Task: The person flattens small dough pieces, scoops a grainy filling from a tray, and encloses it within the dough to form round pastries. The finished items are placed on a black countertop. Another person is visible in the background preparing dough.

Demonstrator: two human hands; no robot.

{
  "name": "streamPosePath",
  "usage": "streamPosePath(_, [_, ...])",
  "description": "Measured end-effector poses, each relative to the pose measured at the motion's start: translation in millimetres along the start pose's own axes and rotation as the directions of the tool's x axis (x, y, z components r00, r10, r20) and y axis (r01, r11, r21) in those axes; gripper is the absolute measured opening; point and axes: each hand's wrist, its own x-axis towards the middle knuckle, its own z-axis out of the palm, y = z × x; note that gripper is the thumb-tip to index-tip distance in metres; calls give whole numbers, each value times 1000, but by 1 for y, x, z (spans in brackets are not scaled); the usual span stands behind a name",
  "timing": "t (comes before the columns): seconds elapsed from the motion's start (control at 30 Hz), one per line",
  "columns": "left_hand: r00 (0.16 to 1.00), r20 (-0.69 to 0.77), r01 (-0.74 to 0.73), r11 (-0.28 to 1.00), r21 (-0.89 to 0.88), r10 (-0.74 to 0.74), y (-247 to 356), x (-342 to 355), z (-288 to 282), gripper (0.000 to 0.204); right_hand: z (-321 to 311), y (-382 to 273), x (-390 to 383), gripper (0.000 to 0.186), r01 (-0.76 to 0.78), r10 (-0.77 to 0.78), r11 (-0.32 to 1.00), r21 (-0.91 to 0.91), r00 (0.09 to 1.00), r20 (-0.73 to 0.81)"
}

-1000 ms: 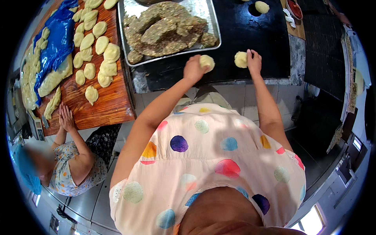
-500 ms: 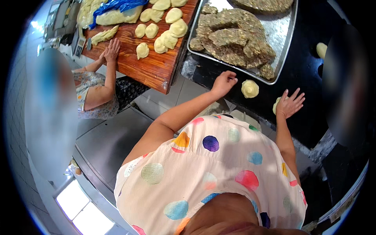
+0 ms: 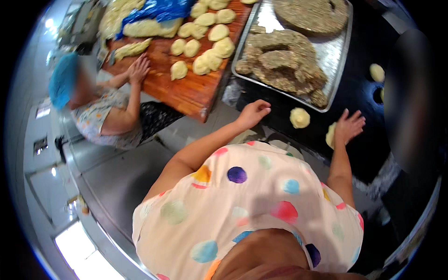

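Observation:
My right hand (image 3: pixel 349 128) lies flat with fingers spread over a piece of pale yellow dough (image 3: pixel 330 135) on the black worktop. Only the dough's left side shows beside the palm. My left hand (image 3: pixel 255 113) hovers at the worktop's near edge, its fingers loosely curled in, with no object visible in them. Between the hands sits a round dough piece (image 3: pixel 299 118) with a raised middle, touched by neither. Just beyond, a metal tray (image 3: pixel 332 58) bears a large, broken mound of brown, grainy filling (image 3: pixel 284 53) and a second rounded slab (image 3: pixel 311 16).
At the left, a co-worker's hands (image 3: pixel 138 70) meet at the edge of a wooden table (image 3: pixel 161 88). Several dough pieces (image 3: pixel 219 32) and a big dough mass under blue plastic (image 3: pixel 161 10) lie there. Another dough piece (image 3: pixel 377 73) rests at the worktop's far right.
The view has shifted, so the table and tray appear lower. My left hand has drawn slightly left, away from the round dough piece. My right hand stays on its dough.

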Motion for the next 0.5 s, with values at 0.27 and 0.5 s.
streamPosePath(0.27, [985, 161, 93, 985, -148, -69, 9, -16, -16, 29, -21, 8, -32, 64, 188, -190, 980, 66, 982, 16])
streamPosePath(0.5, [957, 263, 166, 975, -145, -124, 25, -3, -21, 31, 15, 51, -33, 70, -92, 116, 948, 305, 991, -61])
